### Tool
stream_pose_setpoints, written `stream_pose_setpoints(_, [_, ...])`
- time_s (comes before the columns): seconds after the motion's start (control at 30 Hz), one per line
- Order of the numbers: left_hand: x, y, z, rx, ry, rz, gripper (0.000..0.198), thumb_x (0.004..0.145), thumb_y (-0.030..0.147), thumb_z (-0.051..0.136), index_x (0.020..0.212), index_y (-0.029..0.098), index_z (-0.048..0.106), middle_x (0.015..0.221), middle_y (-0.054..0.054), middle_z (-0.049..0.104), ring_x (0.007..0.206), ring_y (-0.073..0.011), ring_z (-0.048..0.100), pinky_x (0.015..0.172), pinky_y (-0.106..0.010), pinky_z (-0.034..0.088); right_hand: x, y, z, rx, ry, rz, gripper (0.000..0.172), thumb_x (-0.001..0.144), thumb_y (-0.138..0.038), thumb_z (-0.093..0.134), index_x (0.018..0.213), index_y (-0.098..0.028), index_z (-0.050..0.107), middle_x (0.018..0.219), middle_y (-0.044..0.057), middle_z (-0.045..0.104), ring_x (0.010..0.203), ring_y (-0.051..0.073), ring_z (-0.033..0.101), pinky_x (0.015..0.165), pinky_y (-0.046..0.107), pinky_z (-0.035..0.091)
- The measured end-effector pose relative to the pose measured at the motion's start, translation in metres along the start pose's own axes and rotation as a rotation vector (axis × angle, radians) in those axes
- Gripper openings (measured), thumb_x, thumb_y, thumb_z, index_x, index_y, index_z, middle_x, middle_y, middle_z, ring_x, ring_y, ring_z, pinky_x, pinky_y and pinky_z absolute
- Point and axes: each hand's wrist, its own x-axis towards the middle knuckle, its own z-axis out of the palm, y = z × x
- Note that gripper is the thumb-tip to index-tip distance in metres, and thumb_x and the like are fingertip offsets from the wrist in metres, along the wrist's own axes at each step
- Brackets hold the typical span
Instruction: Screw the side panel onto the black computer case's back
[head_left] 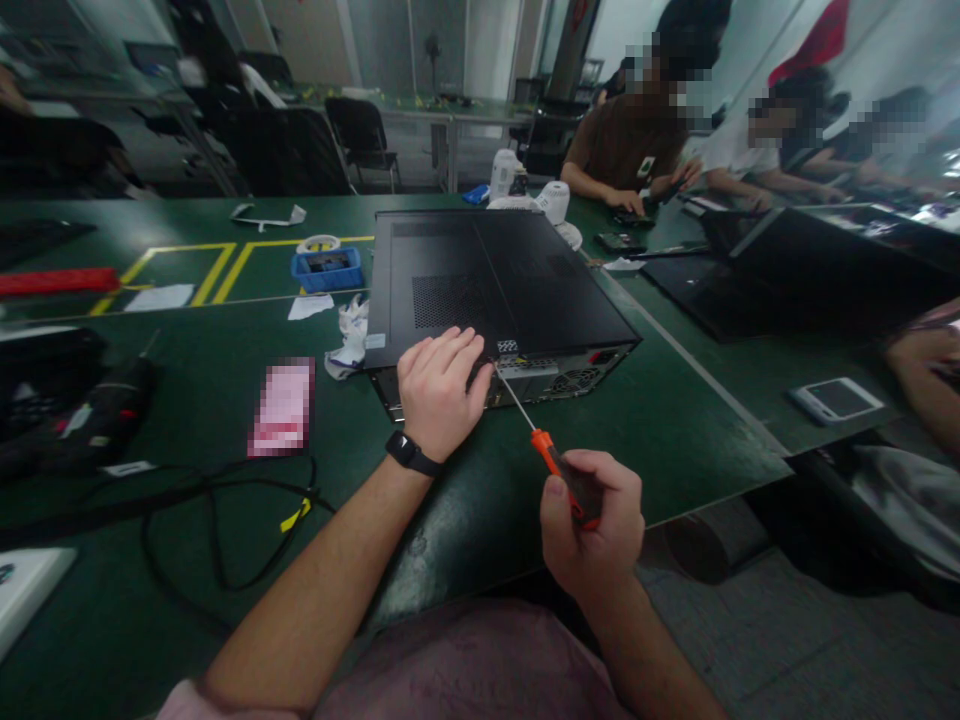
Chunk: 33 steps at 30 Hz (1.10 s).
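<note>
A black desktop computer case (517, 280) lies on its side on the green table (660, 440), its rear panel facing me. My left hand (442, 390), a black band on its wrist, rests on the case's near edge with fingers curled over the top rim. My right hand (596, 520) is closed round the orange-and-black handle of a screwdriver (544, 450). The thin shaft runs up and left, and its tip touches the rear panel beside my left fingers.
A blue parts tray (327, 270), tape roll (318, 243), crumpled white glove (349, 340) and pink card (283, 405) lie left of the case. A black cable (217, 520) loops near me. A phone (836, 398) lies right. Other people sit across at right, working.
</note>
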Motion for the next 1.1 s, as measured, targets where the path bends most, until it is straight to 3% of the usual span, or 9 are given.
stream_pose_setpoints(0.13, [0.000, 0.000, 0.000, 0.015, 0.018, 0.019, 0.025, 0.097, 0.031, 0.064, 0.119, 0.025, 0.073, 0.128, -0.006, 0.076, 0.125, -0.0264, 0.069, 0.110, -0.048, 0.043, -0.001, 0.003, 0.002, -0.016, 0.028, -0.035, 0.018, 0.093, -0.025, 0.063, 0.111, -0.022, 0.059, 0.086, 0.002, 0.072, 0.068, 0.015, 0.072, 0.058, 0.025, 0.057])
stream_pose_setpoints(0.33, [-0.001, -0.001, 0.001, -0.030, -0.005, -0.013, 0.028, 0.096, 0.031, 0.065, 0.122, 0.026, 0.072, 0.131, -0.007, 0.075, 0.127, -0.0274, 0.067, 0.112, -0.051, 0.041, -0.006, 0.005, 0.001, -0.013, 0.010, 0.074, 0.020, 0.095, -0.032, 0.062, 0.113, -0.022, 0.060, 0.083, 0.001, 0.072, 0.059, 0.013, 0.068, 0.051, 0.023, 0.053])
stream_pose_setpoints(0.43, [-0.001, -0.001, 0.002, -0.028, 0.004, -0.001, 0.027, 0.096, 0.030, 0.065, 0.121, 0.025, 0.073, 0.130, -0.006, 0.075, 0.126, -0.0269, 0.068, 0.112, -0.050, 0.042, -0.004, 0.000, 0.001, -0.017, 0.020, 0.038, 0.025, 0.091, -0.030, 0.065, 0.113, -0.022, 0.058, 0.088, 0.002, 0.072, 0.062, 0.014, 0.069, 0.053, 0.025, 0.054])
stream_pose_setpoints(0.57, [-0.001, -0.002, 0.002, -0.012, 0.014, 0.014, 0.026, 0.096, 0.030, 0.066, 0.121, 0.025, 0.072, 0.130, -0.006, 0.075, 0.127, -0.0265, 0.068, 0.111, -0.050, 0.042, -0.002, -0.001, 0.001, -0.040, 0.020, -0.012, 0.016, 0.093, -0.025, 0.063, 0.109, -0.023, 0.061, 0.086, 0.002, 0.073, 0.066, 0.015, 0.071, 0.058, 0.026, 0.057])
stream_pose_setpoints(0.73, [-0.001, -0.001, 0.003, 0.011, 0.007, 0.010, 0.025, 0.096, 0.031, 0.065, 0.120, 0.026, 0.072, 0.129, -0.007, 0.075, 0.126, -0.0276, 0.068, 0.111, -0.051, 0.043, -0.005, 0.004, 0.001, -0.022, -0.011, 0.107, 0.013, 0.098, -0.027, 0.059, 0.108, -0.022, 0.063, 0.078, 0.000, 0.073, 0.062, 0.014, 0.071, 0.055, 0.024, 0.055])
stream_pose_setpoints(1.1, [-0.002, -0.003, 0.003, -0.006, 0.004, 0.014, 0.028, 0.096, 0.030, 0.065, 0.123, 0.026, 0.071, 0.132, -0.007, 0.074, 0.128, -0.0272, 0.067, 0.112, -0.051, 0.041, -0.010, 0.005, 0.000, 0.021, -0.006, 0.103, 0.013, 0.098, -0.027, 0.059, 0.109, -0.022, 0.064, 0.078, 0.000, 0.072, 0.060, 0.013, 0.070, 0.055, 0.024, 0.056])
